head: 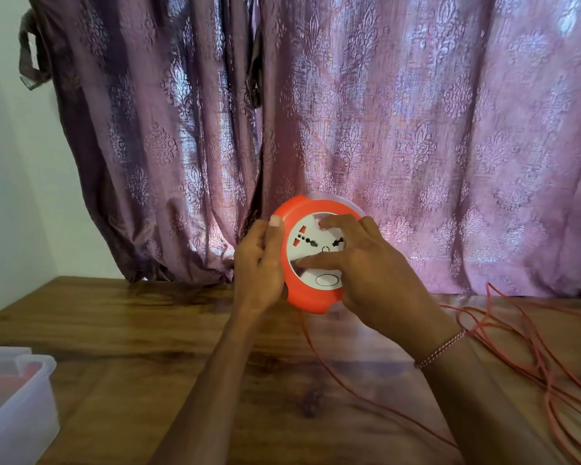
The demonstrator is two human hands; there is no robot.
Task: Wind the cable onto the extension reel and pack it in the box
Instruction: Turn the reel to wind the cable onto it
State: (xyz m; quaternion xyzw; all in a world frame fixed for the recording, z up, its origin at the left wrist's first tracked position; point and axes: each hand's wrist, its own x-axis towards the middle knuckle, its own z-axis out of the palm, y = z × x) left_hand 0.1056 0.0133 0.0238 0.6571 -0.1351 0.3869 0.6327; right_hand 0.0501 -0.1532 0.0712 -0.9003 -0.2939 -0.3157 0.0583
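Domestic room: patterned purple curtains, wooden table, plain white wall, plastic storage box.

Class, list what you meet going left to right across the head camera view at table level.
Clear plastic box → left hand → orange extension reel → right hand → loose orange cable on the wooden table.

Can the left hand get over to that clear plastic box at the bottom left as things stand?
Probably yes, but not freely: the left hand is gripping the round orange extension reel. Bare wooden table lies between it and the clear plastic box, with the loose orange cable over on the right.
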